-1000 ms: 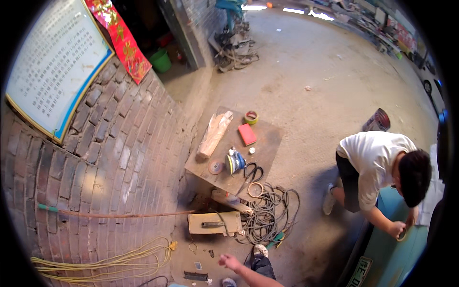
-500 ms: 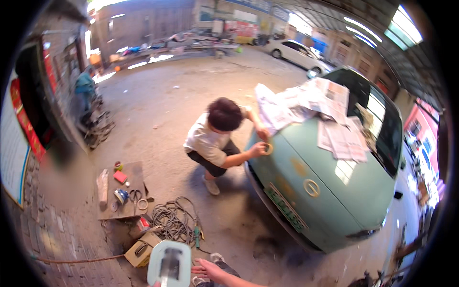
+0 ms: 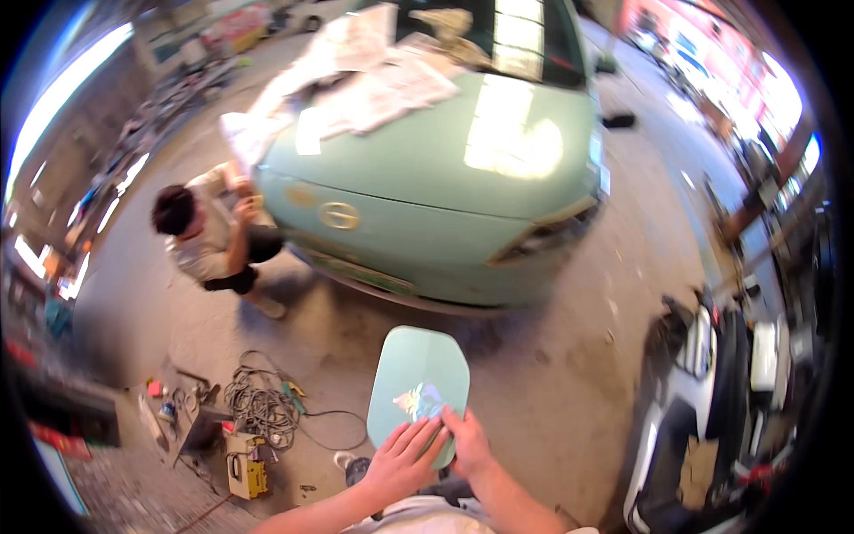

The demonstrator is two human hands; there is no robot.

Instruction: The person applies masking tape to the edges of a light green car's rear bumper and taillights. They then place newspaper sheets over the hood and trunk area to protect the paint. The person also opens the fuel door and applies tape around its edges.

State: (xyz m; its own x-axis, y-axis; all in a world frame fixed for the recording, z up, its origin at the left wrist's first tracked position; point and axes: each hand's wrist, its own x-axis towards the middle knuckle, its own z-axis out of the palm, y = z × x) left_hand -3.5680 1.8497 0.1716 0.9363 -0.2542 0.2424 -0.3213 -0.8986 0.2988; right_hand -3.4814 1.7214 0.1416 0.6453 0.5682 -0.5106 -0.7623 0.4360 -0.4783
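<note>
A pale green panel (image 3: 418,365) with rounded corners is held out before me, its smooth face up. An iridescent, many-coloured patch (image 3: 422,402) shows on its lower half; I cannot tell whether it is a sticker or a reflection. My right hand (image 3: 470,447) grips the panel's lower right edge, thumb on the face and other fingers mostly hidden. Stretched flat across the face's lower part, the fingers of my left hand (image 3: 405,458) touch the panel just below the patch. The left thumb is out of sight.
Ahead stands a pale green car (image 3: 400,178) with newspaper sheets (image 3: 356,84) on its bonnet. Another person (image 3: 209,231) crouches at its front left. Coiled cables (image 3: 262,400), a yellow box (image 3: 245,467) and a low board with tools (image 3: 191,414) lie left; car parts (image 3: 694,409) lie right.
My view has swung right. The panel has turned from its back, with a dark middle, to its smooth face. My right hand, formerly free, now grips it; my left lies on the face.
</note>
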